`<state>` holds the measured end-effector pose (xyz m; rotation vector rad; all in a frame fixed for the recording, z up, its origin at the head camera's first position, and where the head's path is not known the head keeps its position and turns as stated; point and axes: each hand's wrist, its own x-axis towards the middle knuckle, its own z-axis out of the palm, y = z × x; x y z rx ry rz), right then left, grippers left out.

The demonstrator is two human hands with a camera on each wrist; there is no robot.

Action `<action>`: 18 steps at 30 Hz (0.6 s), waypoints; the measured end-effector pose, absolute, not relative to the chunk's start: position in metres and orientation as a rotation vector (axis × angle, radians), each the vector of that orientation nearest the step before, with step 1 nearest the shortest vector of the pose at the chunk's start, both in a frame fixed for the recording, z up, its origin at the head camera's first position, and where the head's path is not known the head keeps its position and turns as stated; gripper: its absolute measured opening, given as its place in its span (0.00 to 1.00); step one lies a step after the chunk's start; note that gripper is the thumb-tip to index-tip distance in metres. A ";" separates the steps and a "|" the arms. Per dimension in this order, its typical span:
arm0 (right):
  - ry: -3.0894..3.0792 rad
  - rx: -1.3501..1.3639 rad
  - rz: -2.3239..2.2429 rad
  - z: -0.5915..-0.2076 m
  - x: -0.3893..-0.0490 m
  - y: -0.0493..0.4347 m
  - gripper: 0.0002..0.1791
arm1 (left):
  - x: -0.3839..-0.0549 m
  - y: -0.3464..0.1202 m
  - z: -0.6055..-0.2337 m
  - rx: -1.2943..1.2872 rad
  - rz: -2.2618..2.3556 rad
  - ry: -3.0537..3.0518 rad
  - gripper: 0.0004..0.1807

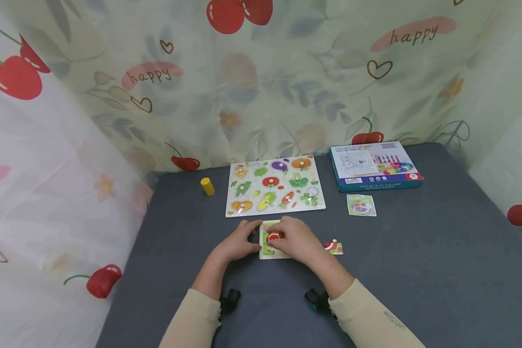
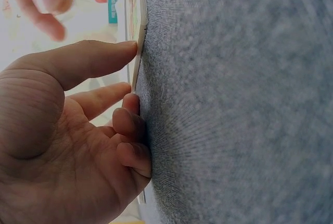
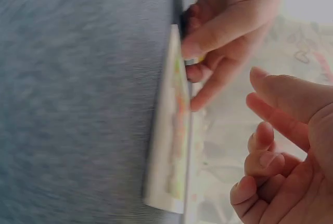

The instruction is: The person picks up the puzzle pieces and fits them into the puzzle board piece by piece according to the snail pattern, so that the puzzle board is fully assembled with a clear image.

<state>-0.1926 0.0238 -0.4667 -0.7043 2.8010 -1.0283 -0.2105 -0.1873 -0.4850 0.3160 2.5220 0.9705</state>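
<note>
A small puzzle board with a pale rim and a red-and-green picture lies on the table between the hands. My left hand holds its left side, thumb at the near corner and index finger at the far one. In the left wrist view, that thumb and the fingertips touch the board's edge. My right hand is over the board's right part and hides it in the head view. In the right wrist view, its thumb and loosely bent fingers stand apart from the board with nothing between them. Right of the board lies a red-and-green puzzle piece, partly behind the right wrist.
Beyond the hands lies a large vegetable puzzle board. A yellow cylinder stands to its left. At the back right are a flat box and a small picture card in front of it. A patterned curtain hangs behind the grey table.
</note>
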 end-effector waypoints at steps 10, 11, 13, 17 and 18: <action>2.838 -0.713 -1.096 -0.435 -0.178 0.034 0.17 | -0.211 -0.187 -0.487 0.307 0.979 2.514 0.38; 2.840 -0.713 -1.099 -0.432 -0.176 0.036 0.17 | -0.211 -0.187 -0.487 0.305 0.981 2.515 0.38; 2.852 -0.704 -1.106 -0.426 -0.173 0.040 0.16 | -0.211 -0.187 -0.487 0.304 0.982 2.517 0.38; 2.901 -0.697 -1.106 -0.418 -0.168 0.050 0.15 | -0.211 -0.187 -0.487 0.295 0.985 2.520 0.38; 2.917 -0.693 -1.109 -0.417 -0.167 0.052 0.15 | -0.211 -0.187 -0.487 0.293 0.985 2.520 0.38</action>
